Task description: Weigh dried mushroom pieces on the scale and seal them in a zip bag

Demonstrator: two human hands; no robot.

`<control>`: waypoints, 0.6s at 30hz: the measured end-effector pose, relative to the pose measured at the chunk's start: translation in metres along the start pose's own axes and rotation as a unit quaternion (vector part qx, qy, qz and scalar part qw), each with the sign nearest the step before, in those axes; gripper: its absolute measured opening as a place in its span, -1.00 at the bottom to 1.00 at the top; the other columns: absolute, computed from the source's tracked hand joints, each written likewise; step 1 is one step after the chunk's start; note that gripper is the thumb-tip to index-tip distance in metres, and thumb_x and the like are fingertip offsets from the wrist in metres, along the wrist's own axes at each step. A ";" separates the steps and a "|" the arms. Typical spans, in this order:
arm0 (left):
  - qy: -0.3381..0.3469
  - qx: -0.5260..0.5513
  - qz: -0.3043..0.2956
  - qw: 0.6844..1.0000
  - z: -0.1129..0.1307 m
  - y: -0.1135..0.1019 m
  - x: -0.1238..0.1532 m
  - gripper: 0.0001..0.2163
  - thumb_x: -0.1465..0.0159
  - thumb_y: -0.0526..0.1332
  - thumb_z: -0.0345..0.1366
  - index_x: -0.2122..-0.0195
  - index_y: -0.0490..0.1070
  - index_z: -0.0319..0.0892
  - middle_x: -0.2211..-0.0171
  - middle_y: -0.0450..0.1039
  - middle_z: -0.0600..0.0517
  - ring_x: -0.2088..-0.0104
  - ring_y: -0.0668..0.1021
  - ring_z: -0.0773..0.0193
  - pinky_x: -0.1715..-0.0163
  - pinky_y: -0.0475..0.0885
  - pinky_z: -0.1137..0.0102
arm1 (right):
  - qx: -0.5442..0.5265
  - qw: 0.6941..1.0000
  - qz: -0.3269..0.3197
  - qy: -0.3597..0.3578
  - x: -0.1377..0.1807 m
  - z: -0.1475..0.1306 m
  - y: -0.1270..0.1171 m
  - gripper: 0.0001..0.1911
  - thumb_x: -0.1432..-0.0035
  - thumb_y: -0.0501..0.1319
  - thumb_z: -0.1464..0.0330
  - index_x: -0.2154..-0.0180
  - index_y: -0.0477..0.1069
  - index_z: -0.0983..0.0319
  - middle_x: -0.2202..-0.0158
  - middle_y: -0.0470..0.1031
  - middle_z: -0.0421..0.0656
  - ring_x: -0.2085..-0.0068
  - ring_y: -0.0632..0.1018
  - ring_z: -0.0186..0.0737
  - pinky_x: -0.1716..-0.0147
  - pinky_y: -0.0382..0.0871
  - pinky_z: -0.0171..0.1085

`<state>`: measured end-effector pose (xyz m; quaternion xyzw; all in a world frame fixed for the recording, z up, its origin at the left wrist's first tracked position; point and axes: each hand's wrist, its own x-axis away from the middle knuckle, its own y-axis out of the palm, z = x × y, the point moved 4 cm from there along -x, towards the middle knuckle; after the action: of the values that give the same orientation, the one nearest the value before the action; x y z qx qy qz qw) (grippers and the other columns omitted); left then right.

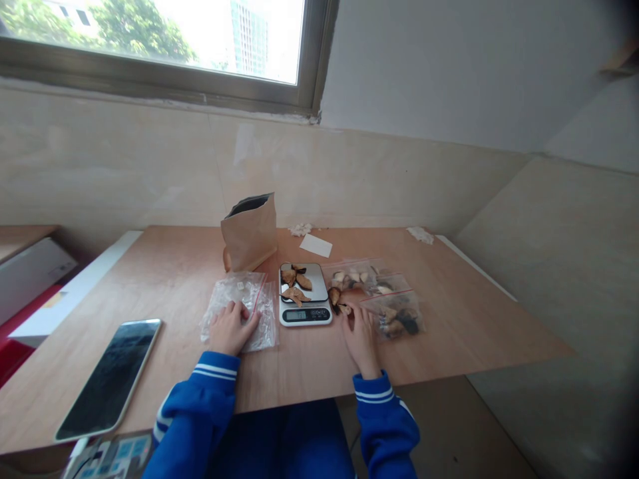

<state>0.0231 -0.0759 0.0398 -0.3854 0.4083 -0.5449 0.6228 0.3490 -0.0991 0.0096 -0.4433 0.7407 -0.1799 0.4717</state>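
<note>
while one scale (305, 293) weighs, two hands (230, 329) rest.

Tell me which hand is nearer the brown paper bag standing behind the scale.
Left. The left hand rests on empty clear bags just before the brown paper bag; the right hand lies beyond the scale.

Clear plastic bags (239, 303) (matt wood table (449, 319))

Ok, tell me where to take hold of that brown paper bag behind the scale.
Probably grip the brown paper bag by its open top rim, coming from above: it stands upright behind the scale, mouth open, nothing over it, while bags crowd its base.
</note>
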 end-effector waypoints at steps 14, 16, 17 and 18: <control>0.020 -0.017 0.017 1.000 -0.007 0.010 -0.003 -0.78 -0.35 0.06 -0.16 0.40 0.31 -0.13 0.31 0.43 -0.05 0.25 0.51 0.13 0.18 0.31 0.29 | -0.152 0.983 0.065 0.080 -0.016 -0.009 -0.013 -0.72 -0.25 0.12 0.19 0.17 0.45 0.24 0.24 0.56 -0.02 0.30 0.53 -0.12 0.24 0.45 -0.13; 0.022 -0.017 0.016 0.999 -0.008 0.011 -0.004 -0.79 -0.34 0.06 -0.16 0.38 0.33 -0.13 0.30 0.44 -0.05 0.25 0.51 0.13 0.20 0.31 0.29 | -0.183 0.979 0.061 0.061 -0.035 -0.022 -0.009 -0.71 -0.24 0.13 0.19 0.16 0.46 0.24 0.21 0.56 -0.01 0.26 0.55 -0.12 0.22 0.47 -0.13; 0.023 -0.016 0.015 1.000 -0.009 0.011 -0.004 -0.78 -0.34 0.05 -0.16 0.38 0.33 -0.13 0.30 0.44 -0.06 0.25 0.51 0.12 0.21 0.31 0.29 | -0.197 0.978 0.049 0.047 -0.046 -0.030 -0.005 -0.71 -0.24 0.13 0.19 0.16 0.47 0.24 0.20 0.56 0.00 0.24 0.56 -0.12 0.21 0.47 -0.13; 0.024 -0.013 0.012 1.000 -0.010 0.012 -0.004 -0.78 -0.34 0.05 -0.15 0.37 0.34 -0.13 0.29 0.45 -0.06 0.25 0.51 0.12 0.21 0.31 0.28 | -0.210 0.977 0.033 0.036 -0.057 -0.037 0.000 -0.71 -0.23 0.14 0.19 0.17 0.48 0.24 0.19 0.56 0.00 0.23 0.56 -0.11 0.21 0.48 -0.14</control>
<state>0.0180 -0.0706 0.0259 -0.3752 0.4346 -0.5412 0.6144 0.3267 -0.0577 0.0582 -0.5008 0.7926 -0.0203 0.3472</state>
